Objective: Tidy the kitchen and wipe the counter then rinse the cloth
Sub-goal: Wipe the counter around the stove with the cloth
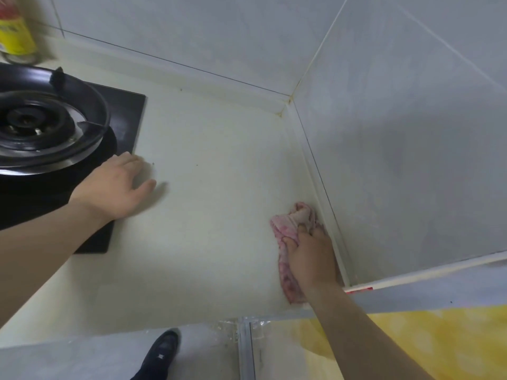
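A crumpled pink cloth [290, 223] lies on the pale counter [214, 209], pressed against the right wall's edge strip. My right hand [311, 259] is shut on the cloth, fingers dug into its folds, part of the cloth hidden under the palm. My left hand [115, 185] rests flat on the counter beside the stove, fingers spread, holding nothing.
A black gas stove [120, 116] with a burner ring [35, 124] fills the left. A yellow bottle [15, 31] stands at the back left by the tiled wall. Tiled walls meet in the corner [285, 105]. Below the counter's front edge a dark shoe [162, 352] stands on the floor.
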Action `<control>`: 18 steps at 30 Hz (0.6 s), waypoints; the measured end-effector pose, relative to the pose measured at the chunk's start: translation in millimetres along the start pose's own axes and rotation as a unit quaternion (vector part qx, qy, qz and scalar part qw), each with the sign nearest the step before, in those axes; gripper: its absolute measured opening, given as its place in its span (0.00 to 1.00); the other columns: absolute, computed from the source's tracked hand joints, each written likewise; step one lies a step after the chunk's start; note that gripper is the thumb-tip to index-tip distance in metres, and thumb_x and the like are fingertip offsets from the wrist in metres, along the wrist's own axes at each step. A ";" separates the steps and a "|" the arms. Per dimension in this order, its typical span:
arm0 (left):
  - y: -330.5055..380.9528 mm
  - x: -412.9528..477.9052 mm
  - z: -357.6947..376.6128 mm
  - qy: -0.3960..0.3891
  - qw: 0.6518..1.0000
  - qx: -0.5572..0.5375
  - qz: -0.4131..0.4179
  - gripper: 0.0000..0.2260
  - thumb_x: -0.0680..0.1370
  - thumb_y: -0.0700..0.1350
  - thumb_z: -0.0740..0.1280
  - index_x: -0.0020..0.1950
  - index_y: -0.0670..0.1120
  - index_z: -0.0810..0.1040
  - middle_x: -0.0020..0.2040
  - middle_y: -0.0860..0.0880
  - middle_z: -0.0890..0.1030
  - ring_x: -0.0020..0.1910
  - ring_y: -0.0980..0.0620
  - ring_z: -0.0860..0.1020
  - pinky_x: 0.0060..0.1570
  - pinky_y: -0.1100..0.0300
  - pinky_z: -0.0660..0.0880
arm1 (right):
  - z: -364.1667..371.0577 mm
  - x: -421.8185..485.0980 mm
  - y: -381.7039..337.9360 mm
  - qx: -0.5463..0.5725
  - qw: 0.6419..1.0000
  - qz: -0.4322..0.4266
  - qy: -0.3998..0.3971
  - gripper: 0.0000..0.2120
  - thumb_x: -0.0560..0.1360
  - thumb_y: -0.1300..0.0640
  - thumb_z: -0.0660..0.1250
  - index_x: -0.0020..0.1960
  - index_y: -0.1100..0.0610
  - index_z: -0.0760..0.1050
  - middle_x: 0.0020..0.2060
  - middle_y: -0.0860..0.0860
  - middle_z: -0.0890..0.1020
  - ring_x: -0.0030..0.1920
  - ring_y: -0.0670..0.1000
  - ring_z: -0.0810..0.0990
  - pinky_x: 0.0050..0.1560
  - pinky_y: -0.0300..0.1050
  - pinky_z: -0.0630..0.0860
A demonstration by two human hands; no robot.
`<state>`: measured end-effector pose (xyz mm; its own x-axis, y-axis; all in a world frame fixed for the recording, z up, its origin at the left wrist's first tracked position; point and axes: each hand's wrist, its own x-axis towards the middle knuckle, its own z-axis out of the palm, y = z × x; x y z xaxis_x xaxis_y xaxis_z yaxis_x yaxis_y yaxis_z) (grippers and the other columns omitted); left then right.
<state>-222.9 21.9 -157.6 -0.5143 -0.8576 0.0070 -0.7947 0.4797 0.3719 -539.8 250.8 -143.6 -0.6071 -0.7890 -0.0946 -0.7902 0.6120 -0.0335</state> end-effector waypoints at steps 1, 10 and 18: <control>-0.1 0.6 0.4 0.001 1.000 -0.001 0.000 0.36 0.75 0.65 0.49 0.73 0.41 0.69 0.72 0.44 0.70 0.73 0.44 0.66 0.74 0.48 0.57 | 0.4 9.9 -3.0 -0.005 1.000 -0.004 0.004 0.27 0.82 0.45 0.54 0.78 0.56 0.60 0.73 0.60 0.66 0.75 0.60 0.61 0.74 0.49 0.62; -1.8 5.8 2.8 0.008 1.000 -0.006 0.008 0.41 0.72 0.68 0.45 0.73 0.40 0.69 0.72 0.44 0.70 0.74 0.46 0.64 0.74 0.52 0.53 | 0.9 100.4 -33.5 -0.023 0.999 -0.013 0.028 0.26 0.82 0.46 0.54 0.76 0.58 0.64 0.71 0.63 0.68 0.71 0.62 0.65 0.70 0.52 0.65; -5.1 6.1 4.5 0.019 1.000 0.005 0.019 0.40 0.73 0.66 0.47 0.71 0.38 0.71 0.70 0.43 0.72 0.71 0.44 0.67 0.74 0.52 0.53 | -15.8 111.1 -39.7 0.054 0.998 -0.020 0.041 0.18 0.80 0.52 0.59 0.69 0.51 0.72 0.58 0.58 0.75 0.58 0.60 0.77 0.56 0.48 0.74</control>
<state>-223.4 15.0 -163.6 -0.5313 -0.8453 0.0565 -0.7782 0.5133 0.3619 -577.2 138.0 -137.0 -0.5840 -0.8117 -0.0091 -0.8027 0.5791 -0.1424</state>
